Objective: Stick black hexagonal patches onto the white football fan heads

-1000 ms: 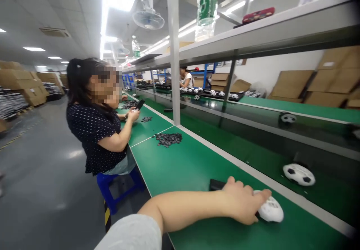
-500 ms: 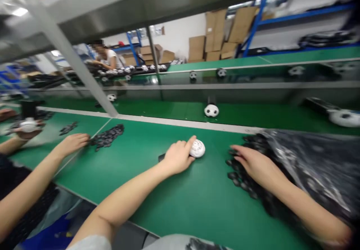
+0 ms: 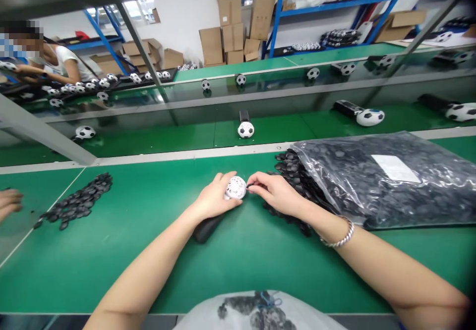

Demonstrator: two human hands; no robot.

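Note:
My left hand (image 3: 216, 197) is wrapped round a white, round ball-shaped head (image 3: 235, 188) with dark openings in its face. A black handle (image 3: 208, 228) runs from it under my palm and lies on the green table. Close to the head's right side, my right hand (image 3: 273, 191) pinches a small black piece (image 3: 249, 186) between thumb and fingertips. Behind that hand, many loose black pieces (image 3: 288, 164) spill from the mouth of a clear plastic bag (image 3: 353, 156).
Another heap of black pieces (image 3: 80, 201) lies left, near a co-worker's hand (image 3: 9, 203). Beyond the pale ledge (image 3: 186, 157), a soccer-ball item with a black handle (image 3: 246, 130) rests on the green belt (image 3: 201, 132). A slanted post (image 3: 48, 132) stands at the left.
My right hand has left the heap of black pieces and come beside the white head with one piece pinched. My left hand still holds the white-headed item. The camera view has turned right.

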